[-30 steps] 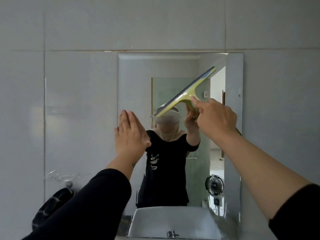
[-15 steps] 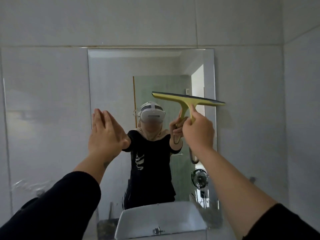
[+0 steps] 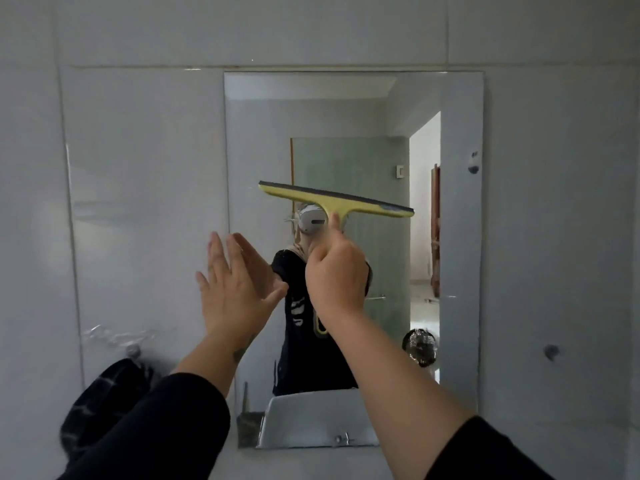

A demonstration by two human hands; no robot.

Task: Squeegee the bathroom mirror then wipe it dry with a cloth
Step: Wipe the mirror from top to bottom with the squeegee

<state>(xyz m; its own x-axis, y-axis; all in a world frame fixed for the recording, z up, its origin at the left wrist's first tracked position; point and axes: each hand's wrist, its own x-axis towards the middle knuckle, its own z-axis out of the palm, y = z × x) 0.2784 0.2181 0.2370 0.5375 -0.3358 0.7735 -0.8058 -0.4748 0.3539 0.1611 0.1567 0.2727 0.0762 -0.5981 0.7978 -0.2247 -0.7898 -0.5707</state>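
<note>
A frameless rectangular mirror (image 3: 460, 237) hangs on the grey tiled wall straight ahead. My right hand (image 3: 337, 278) is shut on the handle of a yellow squeegee (image 3: 332, 200), whose dark rubber blade lies nearly level, slightly lower on the right, across the middle of the glass. My left hand (image 3: 235, 285) is open with fingers spread, raised flat at the mirror's left edge at mid height. No cloth is clearly in either hand. The mirror reflects me, a doorway and a glass door.
A dark patterned cloth (image 3: 104, 403) hangs from a hook on the wall at lower left. A white basin (image 3: 311, 424) shows at the mirror's bottom edge. A small black fan (image 3: 419, 346) appears in the reflection. Tiled wall (image 3: 554, 237) surrounds the mirror.
The squeegee has swung from a steep tilt to almost level and has shifted leftward and down across the glass. My left hand stays raised and open near the left edge.
</note>
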